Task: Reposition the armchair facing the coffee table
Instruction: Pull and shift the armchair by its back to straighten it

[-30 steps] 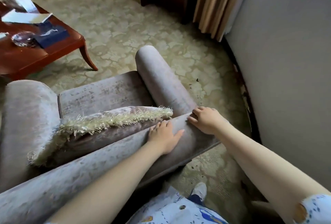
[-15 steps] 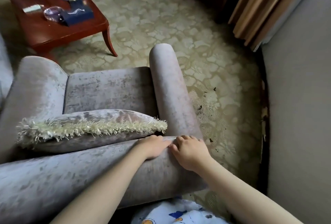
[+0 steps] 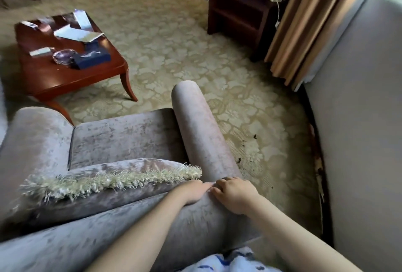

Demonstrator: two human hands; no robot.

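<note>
I keep both hands, left [image 3: 193, 192] and right [image 3: 236, 193], flat and open on the armchair [image 3: 121, 141] backrest's right end for turning leverage. The seat front opens toward the counter [image 3: 65, 71], slightly off-line.

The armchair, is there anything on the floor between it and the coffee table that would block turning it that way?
Nothing visible does. Only bare patterned carpet lies between the armchair and the coffee table, whose near leg stands close to the chair's left armrest. Both hands, left hand and right hand, rest directly on the backrest top.
</note>
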